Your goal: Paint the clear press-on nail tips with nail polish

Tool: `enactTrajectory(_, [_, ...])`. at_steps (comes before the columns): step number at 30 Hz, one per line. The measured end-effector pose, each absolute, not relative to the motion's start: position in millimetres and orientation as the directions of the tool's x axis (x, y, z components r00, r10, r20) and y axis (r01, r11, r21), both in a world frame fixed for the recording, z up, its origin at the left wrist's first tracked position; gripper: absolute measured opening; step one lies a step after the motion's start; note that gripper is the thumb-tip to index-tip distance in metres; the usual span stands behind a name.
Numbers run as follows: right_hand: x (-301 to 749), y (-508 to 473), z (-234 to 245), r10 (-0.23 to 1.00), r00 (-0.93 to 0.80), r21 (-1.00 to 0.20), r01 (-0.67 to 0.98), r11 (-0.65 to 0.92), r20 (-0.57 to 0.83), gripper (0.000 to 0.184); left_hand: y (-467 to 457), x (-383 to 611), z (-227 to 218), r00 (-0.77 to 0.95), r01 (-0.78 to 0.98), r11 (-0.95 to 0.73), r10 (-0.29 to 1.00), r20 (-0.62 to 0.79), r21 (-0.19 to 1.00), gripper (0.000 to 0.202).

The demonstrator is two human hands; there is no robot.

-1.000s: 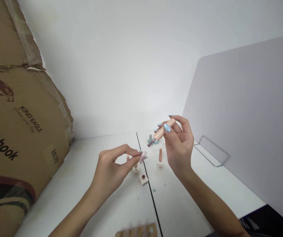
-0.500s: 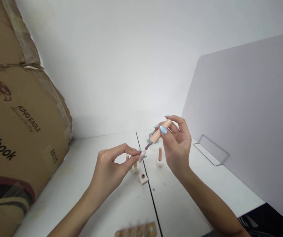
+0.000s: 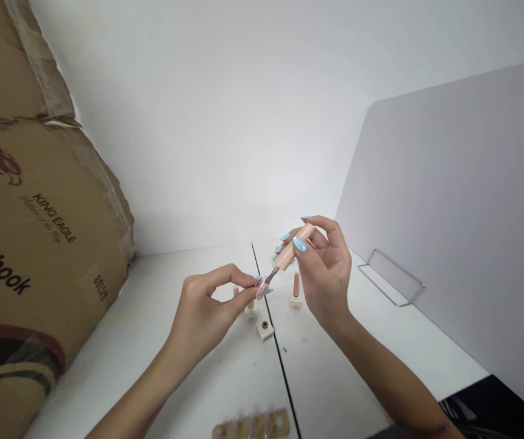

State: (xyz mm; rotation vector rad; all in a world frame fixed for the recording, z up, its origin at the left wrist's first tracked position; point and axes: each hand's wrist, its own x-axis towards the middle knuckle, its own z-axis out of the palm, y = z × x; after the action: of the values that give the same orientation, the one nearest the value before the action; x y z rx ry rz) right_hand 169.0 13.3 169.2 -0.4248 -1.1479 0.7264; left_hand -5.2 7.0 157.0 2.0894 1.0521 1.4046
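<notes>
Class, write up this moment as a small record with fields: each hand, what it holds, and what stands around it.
Left hand: pinches a false nail, pale pink
Right hand: holds a peach polish wand, its brush at the false nail
Nearby: capped bottle; open bottle, square white base
Surface: white table with a dark seam
Beside: cardboard on the left, wire rack on the right

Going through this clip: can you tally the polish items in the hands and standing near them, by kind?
Peach-capped polish bottles: 3
Uncapped polish bottle: 1
Brush cap in right hand: 1
False nail in left hand: 1
Total: 6
Teal item, mostly hidden behind the right hand, not counted.
</notes>
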Motion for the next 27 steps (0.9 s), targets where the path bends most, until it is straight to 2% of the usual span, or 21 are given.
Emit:
enactTrajectory(3, [167.2,12.2,169.2,0.734,0.175,-0.676,-0.298,0.674,0.656,0.024,7.7,-5.0,156.6,0.202,0.358,-0.631,0.772,0.603,0.688,0.011])
enactTrajectory(9, [170.8,18.0,169.5,0.731,0.314,-0.651,-0.333,0.682,0.605,0.022,7.0,-4.5,156.3,0.195,0.315,-0.570,0.821,0.536,0.759,0.017])
enactTrajectory(16, [165.1,11.9,167.0,0.739,0.189,-0.648,-0.377,0.662,0.646,0.023,6.9,-4.1,158.3,0.215,0.199,-0.517,0.852,0.477,0.833,0.019])
enactTrajectory(22, [166.9,18.8,168.9,0.751,0.309,-0.640,-0.394,0.660,0.584,0.021,6.5,-4.8,158.9,0.235,0.169,-0.478,0.869,0.436,0.862,0.022])
enactTrajectory(27, [164.3,12.7,166.7,0.742,0.182,-0.612,-0.459,0.644,0.645,0.021,7.4,-4.3,159.4,0.244,0.127,-0.478,0.864,0.440,0.869,0.021])
